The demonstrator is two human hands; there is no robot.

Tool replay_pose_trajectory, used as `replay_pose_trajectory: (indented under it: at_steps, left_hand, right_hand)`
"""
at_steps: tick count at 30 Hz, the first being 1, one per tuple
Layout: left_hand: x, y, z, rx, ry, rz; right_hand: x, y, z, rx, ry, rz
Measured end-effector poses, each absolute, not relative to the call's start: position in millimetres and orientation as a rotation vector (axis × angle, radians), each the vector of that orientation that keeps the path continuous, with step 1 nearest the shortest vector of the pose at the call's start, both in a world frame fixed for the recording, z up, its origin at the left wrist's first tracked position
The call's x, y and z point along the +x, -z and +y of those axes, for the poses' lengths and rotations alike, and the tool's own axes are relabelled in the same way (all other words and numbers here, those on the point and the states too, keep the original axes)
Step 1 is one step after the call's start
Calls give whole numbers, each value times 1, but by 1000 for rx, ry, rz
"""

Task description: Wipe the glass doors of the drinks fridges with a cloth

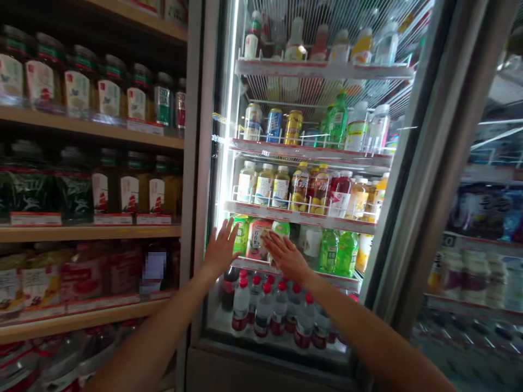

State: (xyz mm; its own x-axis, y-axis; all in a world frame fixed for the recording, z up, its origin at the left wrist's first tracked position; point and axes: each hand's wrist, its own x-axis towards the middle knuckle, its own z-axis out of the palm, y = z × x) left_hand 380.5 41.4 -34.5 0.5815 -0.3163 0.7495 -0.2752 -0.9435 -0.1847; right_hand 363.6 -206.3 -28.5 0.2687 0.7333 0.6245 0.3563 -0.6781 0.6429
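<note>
My left hand is raised at the lower left part of the glass door of a lit drinks cooler. Its fingers are spread and it holds nothing; whether it touches the glass I cannot tell. To the right of it, my right hand lies over a small crumpled beige cloth at the glass. Part of the cloth is hidden beneath the fingers. Behind the hands, through the door, stand a pink drink carton and green drink bottles.
Wooden shelves full of bottles stand on the left. Inside the cooler are several rows of bottles and cans, with red-capped water bottles at the bottom. A metal door frame rises at the right, beside another stocked cooler.
</note>
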Motion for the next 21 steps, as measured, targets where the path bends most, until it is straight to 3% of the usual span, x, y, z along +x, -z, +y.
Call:
replay_pose_trajectory:
  at_steps: [7, 13, 21]
  left_hand:
    - [381, 36, 59, -2762, 1271, 447]
    - [384, 48, 76, -2735, 1262, 444]
    - [384, 49, 114, -2723, 1334, 344]
  right_hand:
    - [377, -1, -177, 2308, -1477, 835]
    - [379, 24, -156, 2147, -1335, 1123]
    - [392, -5, -114, 2317, -1444, 1008]
